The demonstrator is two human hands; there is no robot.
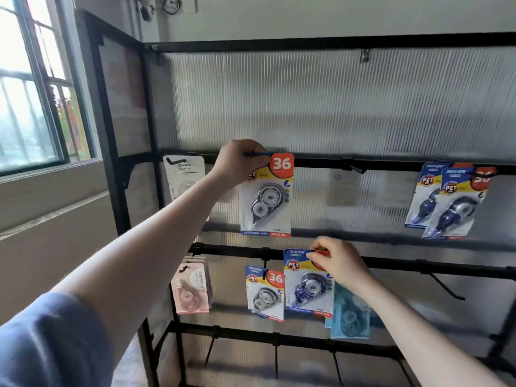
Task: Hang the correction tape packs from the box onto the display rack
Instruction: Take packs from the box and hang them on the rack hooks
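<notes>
Reaching up, the left hand (240,160) pinches the grey pack (266,195) by its top corner at the middle rail (391,164), seemingly lining up its hole, while the right hand (339,263) pinches the blue pack (305,283) at the lower rail (435,268), likely doing the same.

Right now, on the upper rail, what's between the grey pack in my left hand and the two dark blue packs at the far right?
In the head view, only one bare black hook on the rail between the grey correction tape pack in the left hand and the dark blue packs.
</notes>
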